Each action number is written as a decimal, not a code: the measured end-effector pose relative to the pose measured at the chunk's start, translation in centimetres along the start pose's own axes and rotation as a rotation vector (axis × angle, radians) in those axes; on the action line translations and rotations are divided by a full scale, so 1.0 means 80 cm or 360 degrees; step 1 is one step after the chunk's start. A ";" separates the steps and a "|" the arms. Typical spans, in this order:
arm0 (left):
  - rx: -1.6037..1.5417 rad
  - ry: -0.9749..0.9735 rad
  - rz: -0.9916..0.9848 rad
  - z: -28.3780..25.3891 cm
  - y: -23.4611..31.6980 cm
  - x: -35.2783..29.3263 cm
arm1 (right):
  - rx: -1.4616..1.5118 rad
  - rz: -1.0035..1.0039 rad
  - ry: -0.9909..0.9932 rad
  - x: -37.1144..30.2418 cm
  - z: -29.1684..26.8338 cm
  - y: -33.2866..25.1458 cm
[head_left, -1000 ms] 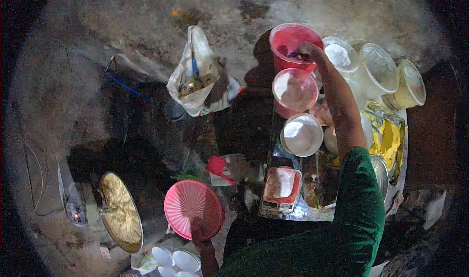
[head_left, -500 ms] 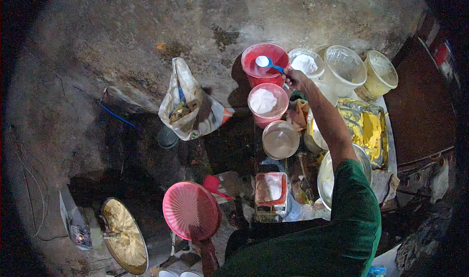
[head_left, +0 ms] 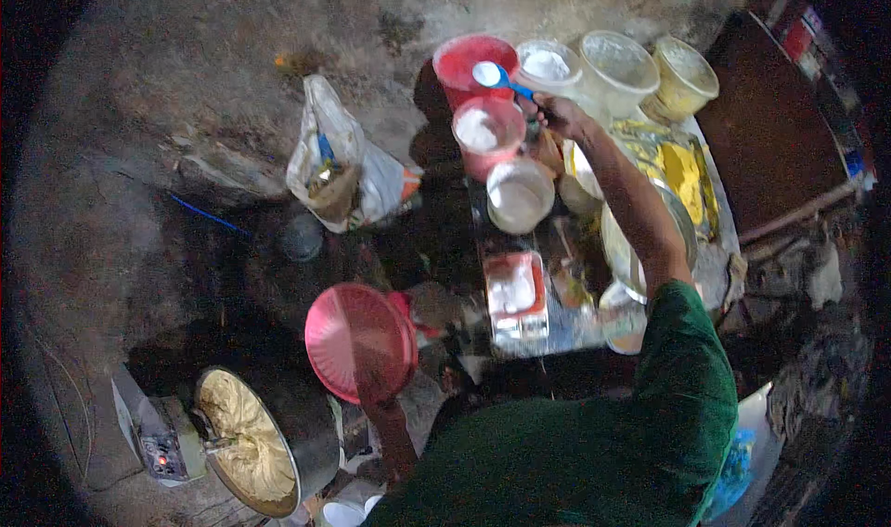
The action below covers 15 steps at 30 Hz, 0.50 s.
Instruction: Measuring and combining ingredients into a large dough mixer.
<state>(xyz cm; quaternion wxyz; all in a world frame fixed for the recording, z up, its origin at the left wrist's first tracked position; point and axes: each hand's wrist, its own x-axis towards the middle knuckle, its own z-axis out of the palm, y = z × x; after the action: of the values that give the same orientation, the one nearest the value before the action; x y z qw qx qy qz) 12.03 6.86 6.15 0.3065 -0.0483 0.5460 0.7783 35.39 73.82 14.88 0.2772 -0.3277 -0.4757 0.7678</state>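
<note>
My right hand (head_left: 549, 116) is closed round the handle of a blue scoop (head_left: 513, 87), whose bowl is heaped with white powder. The scoop is above the near part of a red bucket (head_left: 447, 79), just behind a pink tub (head_left: 489, 160) of white powder. Low in the middle, my left hand (head_left: 377, 392) grips the near rim of a pink ribbed plastic basin (head_left: 348, 337), held tilted; the fingers are partly lost in shadow. To the left, a large metal mixing bowl (head_left: 295, 476) holds pale dough (head_left: 246, 434) around a mixer shaft.
Pale buckets (head_left: 619, 63) and a tray of yellow paste (head_left: 685, 179) line the far right of the table. A tub (head_left: 520, 197), a scale with a red tray (head_left: 513, 286) and a metal bowl (head_left: 691, 239) stand nearer. Beyond my left hand is a white sack (head_left: 336, 146).
The view has shifted, so the table appears higher and more dough shows. The loaded scoop has moved slightly toward me over the red bucket. My left hand still holds the basin.
</note>
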 end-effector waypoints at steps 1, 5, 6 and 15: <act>-0.0101 -0.0182 0.0024 -0.010 0.002 0.010 | 0.0124 0.0016 -0.0146 -0.035 0.012 -0.001; -0.0571 -0.0885 -0.0045 -0.107 -0.003 0.094 | 0.0143 0.0154 0.0118 -0.179 0.072 0.003; -0.0791 -0.1136 -0.0046 -0.125 -0.009 0.099 | 0.0148 0.0210 0.0146 -0.213 0.086 0.015; -0.0228 -0.0302 -0.0246 -0.128 0.030 0.111 | 0.0141 0.0264 0.0617 -0.461 0.176 0.224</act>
<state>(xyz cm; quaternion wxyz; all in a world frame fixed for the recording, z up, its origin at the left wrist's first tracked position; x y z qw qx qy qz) 0.93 1.11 0.35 0.4115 -0.0383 0.4523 0.7903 45.86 31.82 12.06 0.3136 -0.4947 -0.3508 0.7307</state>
